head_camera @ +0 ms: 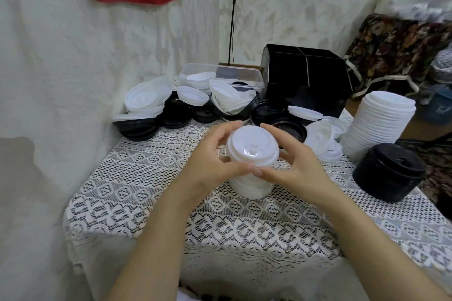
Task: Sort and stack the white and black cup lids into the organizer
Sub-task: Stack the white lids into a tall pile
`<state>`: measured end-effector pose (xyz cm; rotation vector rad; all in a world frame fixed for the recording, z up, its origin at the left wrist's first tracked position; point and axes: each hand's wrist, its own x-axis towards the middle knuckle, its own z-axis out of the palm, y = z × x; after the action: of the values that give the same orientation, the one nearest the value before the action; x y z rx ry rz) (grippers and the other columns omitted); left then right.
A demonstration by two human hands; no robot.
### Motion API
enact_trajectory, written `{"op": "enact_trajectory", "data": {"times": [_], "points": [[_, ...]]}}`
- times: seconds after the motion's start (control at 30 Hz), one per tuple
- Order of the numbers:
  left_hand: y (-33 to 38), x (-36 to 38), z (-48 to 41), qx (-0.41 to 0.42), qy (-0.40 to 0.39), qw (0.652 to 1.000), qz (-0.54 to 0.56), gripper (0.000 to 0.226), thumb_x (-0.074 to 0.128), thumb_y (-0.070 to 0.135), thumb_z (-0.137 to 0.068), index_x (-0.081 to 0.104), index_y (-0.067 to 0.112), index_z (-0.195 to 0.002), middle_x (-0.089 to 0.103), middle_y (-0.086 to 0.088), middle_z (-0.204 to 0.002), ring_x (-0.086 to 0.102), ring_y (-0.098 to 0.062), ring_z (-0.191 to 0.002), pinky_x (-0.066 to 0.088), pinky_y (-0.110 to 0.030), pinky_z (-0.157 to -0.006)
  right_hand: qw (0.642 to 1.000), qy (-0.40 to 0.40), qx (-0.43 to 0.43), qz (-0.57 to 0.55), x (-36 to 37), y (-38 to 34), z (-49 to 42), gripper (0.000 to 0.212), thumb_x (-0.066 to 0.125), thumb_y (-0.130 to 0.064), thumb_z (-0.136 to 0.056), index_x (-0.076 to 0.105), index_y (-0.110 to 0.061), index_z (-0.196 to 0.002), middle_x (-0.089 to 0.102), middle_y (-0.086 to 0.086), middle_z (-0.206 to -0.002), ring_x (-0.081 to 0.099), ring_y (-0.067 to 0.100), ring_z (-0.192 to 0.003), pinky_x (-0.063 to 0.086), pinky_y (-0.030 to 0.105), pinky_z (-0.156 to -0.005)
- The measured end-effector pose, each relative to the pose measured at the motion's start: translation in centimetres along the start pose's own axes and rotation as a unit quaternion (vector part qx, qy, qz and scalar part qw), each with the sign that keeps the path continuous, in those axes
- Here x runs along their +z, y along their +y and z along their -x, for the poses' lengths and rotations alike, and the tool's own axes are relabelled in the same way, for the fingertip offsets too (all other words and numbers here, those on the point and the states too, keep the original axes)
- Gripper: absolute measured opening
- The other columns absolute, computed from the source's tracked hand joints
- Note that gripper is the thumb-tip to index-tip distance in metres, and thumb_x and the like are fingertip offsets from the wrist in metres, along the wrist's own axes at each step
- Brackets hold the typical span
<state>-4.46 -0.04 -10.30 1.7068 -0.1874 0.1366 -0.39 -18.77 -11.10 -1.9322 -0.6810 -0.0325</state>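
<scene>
A stack of white lids (252, 154) stands on the lace tablecloth in the middle of the table. My left hand (215, 161) and my right hand (293, 164) curl round its upper part from both sides, thumbs meeting in front. The black organizer (305, 76) sits at the back, its compartments showing no lids from here. At the right stand a tall leaning stack of white lids (381, 124) and a shorter stack of black lids (389, 171). Loose white and black lids (190, 105) lie heaped across the back.
A clear plastic container (220, 76) with lids in it stands behind the loose pile. A wall closes off the left side, and a thin black pole (232, 19) rises behind the table. Patterned fabric (396, 49) lies to the right of the organizer.
</scene>
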Motion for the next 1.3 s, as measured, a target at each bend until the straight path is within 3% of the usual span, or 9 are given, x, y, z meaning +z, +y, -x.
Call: {"op": "enact_trajectory", "data": {"times": [0.07, 0.3, 0.37, 0.43, 0.57, 0.8, 0.93, 1.03, 1.3], "points": [[0.2, 0.1, 0.1, 0.018, -0.023, 0.997, -0.075, 0.091, 0.089, 0.035, -0.052, 0.049, 0.031, -0.134, 0.045, 0.021, -0.134, 0.044, 0.006, -0.122, 0.043, -0.022, -0.101, 1.0, -0.025, 0.0, 0.015, -0.3, -0.1, 0.2, 0.08, 0.082, -0.046, -0.062, 0.043, -0.049, -0.131, 0.053, -0.025, -0.135, 0.046, -0.005, -0.127, 0.039, 0.025, -0.105], [0.1, 0.4, 0.1, 0.006, -0.017, 0.991, -0.134, 0.087, 0.087, 0.044, -0.055, 0.05, 0.032, -0.132, 0.046, 0.02, -0.131, 0.046, -0.005, -0.122, 0.042, -0.033, -0.106, 0.997, -0.068, 0.026, -0.008, -2.6, -0.1, 0.6, 0.08, 0.077, -0.031, -0.076, 0.034, -0.037, -0.144, 0.05, -0.022, -0.14, 0.043, -0.007, -0.129, 0.037, 0.017, -0.105], [-0.1, 0.6, 0.1, 0.001, -0.029, 0.984, -0.174, 0.078, 0.084, 0.042, -0.062, 0.048, 0.036, -0.131, 0.043, 0.021, -0.127, 0.044, -0.006, -0.119, 0.042, -0.028, -0.102, 0.997, 0.026, 0.031, -0.061, -3.8, -0.4, -0.3, 0.064, 0.069, -0.019, -0.085, 0.042, -0.029, -0.141, 0.056, -0.014, -0.134, 0.05, -0.003, -0.123, 0.042, 0.01, -0.095], [-0.4, 0.9, 0.0, -0.018, -0.062, 0.976, -0.207, 0.075, 0.081, 0.041, -0.068, 0.044, 0.036, -0.134, 0.039, 0.026, -0.122, 0.041, -0.006, -0.115, 0.043, -0.019, -0.092, 0.986, 0.152, 0.034, -0.059, -4.7, -0.3, -2.0, 0.048, 0.064, -0.008, -0.091, 0.051, -0.021, -0.135, 0.061, -0.003, -0.126, 0.057, 0.006, -0.116, 0.046, 0.019, -0.095], [-1.3, 1.2, -0.2, -0.044, -0.114, 0.951, -0.285, 0.081, 0.077, 0.047, -0.072, 0.034, 0.037, -0.141, 0.03, 0.024, -0.13, 0.034, -0.008, -0.12, 0.039, -0.031, -0.103, 0.965, 0.247, 0.08, 0.041, -6.1, 0.5, -5.6, 0.04, 0.052, -0.004, -0.093, 0.056, -0.016, -0.131, 0.061, 0.002, -0.122, 0.056, 0.01, -0.106, 0.044, 0.018, -0.086], [-1.6, 1.4, -0.2, -0.048, -0.122, 0.938, -0.32, 0.087, 0.076, 0.048, -0.073, 0.028, 0.038, -0.145, 0.027, 0.022, -0.144, 0.029, -0.002, -0.119, 0.032, -0.032, -0.106, 0.928, 0.134, 0.187, 0.294, -6.0, 2.8, -8.5, 0.047, 0.046, -0.017, -0.098, 0.041, -0.009, -0.144, 0.049, 0.013, -0.143, 0.046, 0.033, -0.13, 0.039, 0.036, -0.1], [-1.5, 1.4, -0.2, -0.057, -0.11, 0.943, -0.31, 0.086, 0.079, 0.044, -0.071, 0.032, 0.039, -0.143, 0.032, 0.021, -0.139, 0.033, -0.004, -0.117, 0.035, -0.031, -0.105, 0.883, 0.11, 0.193, 0.414, -5.5, 3.5, -8.8, 0.032, 0.047, -0.022, -0.098, 0.061, -0.005, -0.122, 0.066, 0.02, -0.109, 0.06, 0.039, -0.101, 0.046, 0.039, -0.077], [-1.4, 1.5, -0.4, -0.069, -0.099, 0.945, -0.303, 0.087, 0.083, 0.041, -0.067, 0.036, 0.039, -0.14, 0.036, 0.02, -0.136, 0.037, -0.007, -0.116, 0.039, -0.033, -0.104, 0.871, 0.128, 0.185, 0.436, -5.3, 3.7, -8.9, 0.027, 0.05, -0.024, -0.098, 0.068, -0.006, -0.107, 0.068, 0.018, -0.093, 0.062, 0.037, -0.087, 0.046, 0.036, -0.069], [-1.4, 1.5, -0.9, -0.092, -0.09, 0.942, -0.311, 0.093, 0.087, 0.041, -0.059, 0.039, 0.035, -0.139, 0.043, 0.017, -0.132, 0.042, -0.011, -0.119, 0.038, -0.039, -0.106, 0.872, 0.196, 0.133, 0.428, -5.1, 3.2, -8.4, 0.026, 0.051, -0.02, -0.097, 0.072, -0.007, -0.104, 0.07, 0.018, -0.091, 0.063, 0.038, -0.085, 0.046, 0.035, -0.067]]}}
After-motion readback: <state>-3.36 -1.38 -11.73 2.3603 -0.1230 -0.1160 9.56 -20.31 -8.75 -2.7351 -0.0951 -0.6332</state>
